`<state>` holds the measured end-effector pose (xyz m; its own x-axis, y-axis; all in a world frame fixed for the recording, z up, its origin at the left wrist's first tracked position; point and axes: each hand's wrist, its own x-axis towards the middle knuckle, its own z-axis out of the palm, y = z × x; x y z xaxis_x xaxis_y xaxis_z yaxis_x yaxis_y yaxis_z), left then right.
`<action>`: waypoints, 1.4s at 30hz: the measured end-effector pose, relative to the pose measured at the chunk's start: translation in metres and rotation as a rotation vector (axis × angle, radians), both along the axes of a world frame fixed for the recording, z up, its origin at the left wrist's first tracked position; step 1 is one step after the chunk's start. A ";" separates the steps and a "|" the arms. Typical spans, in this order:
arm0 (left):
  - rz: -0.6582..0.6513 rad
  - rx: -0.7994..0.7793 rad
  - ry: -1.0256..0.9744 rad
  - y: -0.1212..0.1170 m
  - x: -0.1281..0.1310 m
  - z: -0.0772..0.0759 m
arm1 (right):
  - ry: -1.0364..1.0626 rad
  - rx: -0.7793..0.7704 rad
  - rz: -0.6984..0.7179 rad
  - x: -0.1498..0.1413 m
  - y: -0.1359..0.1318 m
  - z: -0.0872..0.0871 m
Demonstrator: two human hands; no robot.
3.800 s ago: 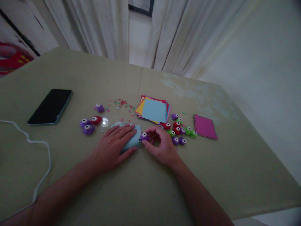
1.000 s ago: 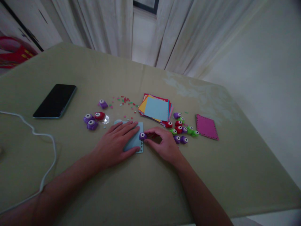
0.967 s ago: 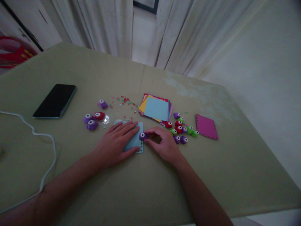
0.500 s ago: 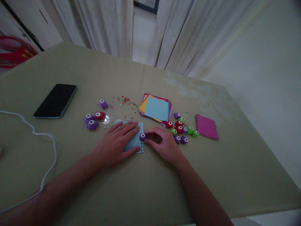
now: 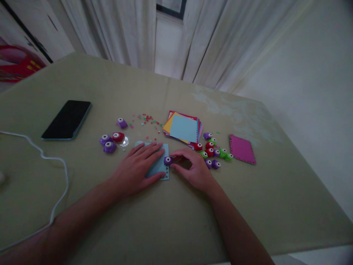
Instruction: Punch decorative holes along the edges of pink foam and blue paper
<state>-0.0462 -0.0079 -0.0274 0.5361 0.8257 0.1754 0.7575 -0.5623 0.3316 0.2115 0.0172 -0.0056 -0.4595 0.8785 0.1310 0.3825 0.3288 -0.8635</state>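
My left hand [image 5: 138,165] lies flat with spread fingers on a light blue sheet of paper [image 5: 157,170], holding it against the table. Small punched holes run along the sheet's right edge. The thumb and fingers of my right hand [image 5: 193,167] are closed on a small purple craft punch [image 5: 168,161] with a star on its white top. This punch sits over the sheet's right edge, just above the lowest visible holes. Whether the paper is inside its slot is too small to tell.
Behind my hands lies a stack of coloured paper [image 5: 184,128]. To its right are several purple, red and green punches [image 5: 209,152] and a magenta sheet [image 5: 242,149] with punched edges. More punches [image 5: 109,147], paper bits [image 5: 147,118], a tablet [image 5: 67,119] and a white cable [image 5: 64,173] are leftward.
Since the oldest frame, the blue sheet's right part has gone from curved to flat, and the purple punch has come onto its edge. In the last second only the view has shifted slightly.
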 end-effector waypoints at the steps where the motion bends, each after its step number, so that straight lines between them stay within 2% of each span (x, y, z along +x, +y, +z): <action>1: -0.002 0.007 -0.010 0.000 -0.001 0.001 | -0.008 0.037 0.018 0.000 0.000 0.000; 7: -0.056 0.098 -0.139 0.001 0.000 0.007 | -0.048 0.205 0.066 0.000 -0.002 0.000; 11: -0.060 0.108 -0.187 0.002 0.001 0.007 | -0.026 0.208 -0.005 -0.003 -0.003 -0.001; 13: -0.040 0.096 -0.166 0.002 0.000 0.006 | -0.012 0.114 -0.079 -0.005 -0.003 -0.002; 17: -0.018 0.055 -0.106 0.002 0.000 0.005 | 0.082 -0.200 -0.170 -0.007 0.000 -0.004; 21: -0.022 0.009 -0.100 0.002 0.002 0.003 | 0.165 -0.341 -0.190 -0.010 0.007 -0.005; 24: -0.021 0.001 -0.099 0.003 0.002 0.000 | 0.175 -0.444 -0.147 -0.014 0.014 -0.003; 31: -0.025 0.031 -0.088 0.004 0.002 -0.005 | -0.047 -0.596 -0.025 -0.017 0.034 0.013; 36: -0.015 0.031 -0.101 0.006 0.003 -0.007 | -0.188 -0.684 -0.043 -0.024 0.044 0.027; 42: 0.001 0.026 -0.120 0.006 0.004 -0.009 | -0.395 -0.704 -0.001 -0.029 0.057 0.029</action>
<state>-0.0423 -0.0020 -0.0365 0.5095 0.8205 0.2592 0.7139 -0.5712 0.4050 0.1822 0.0739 0.0237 -0.3551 0.6951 -0.6250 0.7030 -0.2421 -0.6687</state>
